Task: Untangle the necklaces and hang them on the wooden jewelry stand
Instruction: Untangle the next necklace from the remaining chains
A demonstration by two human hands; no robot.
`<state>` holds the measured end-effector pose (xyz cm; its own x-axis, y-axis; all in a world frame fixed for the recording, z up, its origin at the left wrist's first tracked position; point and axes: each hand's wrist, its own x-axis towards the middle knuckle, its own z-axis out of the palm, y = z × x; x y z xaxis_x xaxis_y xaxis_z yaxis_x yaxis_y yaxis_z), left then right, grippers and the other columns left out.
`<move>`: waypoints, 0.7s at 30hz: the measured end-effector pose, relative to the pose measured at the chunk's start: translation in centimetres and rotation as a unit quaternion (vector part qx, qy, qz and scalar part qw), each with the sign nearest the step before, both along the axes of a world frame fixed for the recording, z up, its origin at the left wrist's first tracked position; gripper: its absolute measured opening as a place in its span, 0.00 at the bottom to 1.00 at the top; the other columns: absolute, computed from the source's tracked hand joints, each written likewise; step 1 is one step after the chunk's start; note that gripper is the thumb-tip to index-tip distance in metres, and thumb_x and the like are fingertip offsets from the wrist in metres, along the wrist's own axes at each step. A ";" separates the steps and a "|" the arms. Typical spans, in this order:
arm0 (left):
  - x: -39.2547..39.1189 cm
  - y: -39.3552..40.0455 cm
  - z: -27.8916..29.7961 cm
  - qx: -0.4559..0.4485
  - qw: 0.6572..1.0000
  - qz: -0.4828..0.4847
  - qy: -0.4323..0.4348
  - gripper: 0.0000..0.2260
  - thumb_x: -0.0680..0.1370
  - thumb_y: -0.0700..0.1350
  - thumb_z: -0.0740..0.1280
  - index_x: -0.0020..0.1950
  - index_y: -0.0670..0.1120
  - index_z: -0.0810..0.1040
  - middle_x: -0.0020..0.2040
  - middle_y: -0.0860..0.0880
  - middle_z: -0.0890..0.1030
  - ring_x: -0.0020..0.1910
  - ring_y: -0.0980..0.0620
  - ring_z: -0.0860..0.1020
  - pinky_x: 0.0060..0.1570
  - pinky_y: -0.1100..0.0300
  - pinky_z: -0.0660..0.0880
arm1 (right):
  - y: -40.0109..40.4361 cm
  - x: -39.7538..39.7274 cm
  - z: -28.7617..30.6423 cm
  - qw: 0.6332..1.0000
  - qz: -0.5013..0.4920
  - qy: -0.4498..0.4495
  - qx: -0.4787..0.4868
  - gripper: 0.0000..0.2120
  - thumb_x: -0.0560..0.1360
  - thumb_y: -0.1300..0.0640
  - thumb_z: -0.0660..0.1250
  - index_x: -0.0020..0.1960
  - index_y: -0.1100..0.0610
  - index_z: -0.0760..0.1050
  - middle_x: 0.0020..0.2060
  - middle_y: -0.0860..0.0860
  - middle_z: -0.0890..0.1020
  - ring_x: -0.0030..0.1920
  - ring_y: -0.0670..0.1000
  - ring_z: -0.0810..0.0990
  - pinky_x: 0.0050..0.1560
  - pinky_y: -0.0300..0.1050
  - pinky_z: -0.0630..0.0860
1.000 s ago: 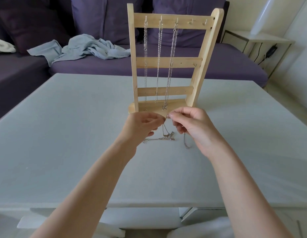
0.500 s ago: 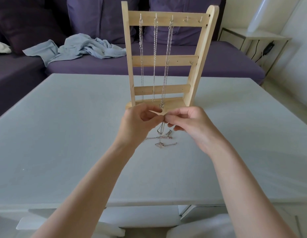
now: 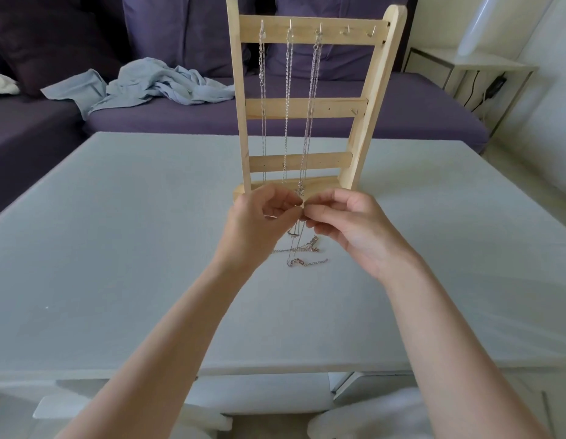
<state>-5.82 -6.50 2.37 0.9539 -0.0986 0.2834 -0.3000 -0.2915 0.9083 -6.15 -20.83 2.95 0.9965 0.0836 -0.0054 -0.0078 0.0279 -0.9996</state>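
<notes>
A wooden jewelry stand stands upright on the white table. Three silver necklaces hang from hooks on its top bar; two hooks at the right are bare. Just in front of the stand's base, my left hand and my right hand meet fingertip to fingertip, both pinching a thin chain. That chain hangs down between them to a small tangle of necklaces lying on the table.
A purple sofa runs behind the table, with a crumpled grey-blue cloth on its seat. A white side table with a cable stands at the right. White chair parts show under the table's near edge.
Both hands have risen slightly with the chain, lifting more of it off the table. The loose end of the tangle has shifted and now lies stretched to the right.
</notes>
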 end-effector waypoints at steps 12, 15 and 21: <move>-0.2 0.1 0.0 -0.226 0.936 -0.138 0.231 0.05 0.77 0.37 0.64 0.52 0.42 0.76 0.41 0.48 0.83 0.40 0.53 0.81 0.47 0.64 0.78 | -0.3 0.2 -0.1 0.999 -0.017 -0.034 0.008 0.09 0.73 0.67 0.65 0.43 0.57 0.81 0.34 0.49 0.82 0.35 0.46 0.76 0.40 0.39 0.71; -0.1 0.2 0.2 -0.241 0.929 -0.140 0.243 0.04 0.77 0.38 0.64 0.50 0.43 0.77 0.36 0.50 0.81 0.35 0.55 0.79 0.41 0.65 0.76 | -0.3 0.2 -0.1 0.999 -0.014 -0.043 0.007 0.08 0.74 0.67 0.65 0.44 0.58 0.81 0.35 0.49 0.82 0.35 0.47 0.75 0.40 0.39 0.71; 0.1 0.4 0.2 -0.183 0.954 -0.102 0.215 0.05 0.77 0.40 0.64 0.43 0.45 0.79 0.37 0.52 0.80 0.37 0.58 0.75 0.43 0.66 0.76 | -0.5 0.1 -0.1 1.000 0.008 -0.027 0.010 0.07 0.75 0.68 0.64 0.44 0.59 0.79 0.34 0.51 0.80 0.32 0.44 0.75 0.38 0.36 0.72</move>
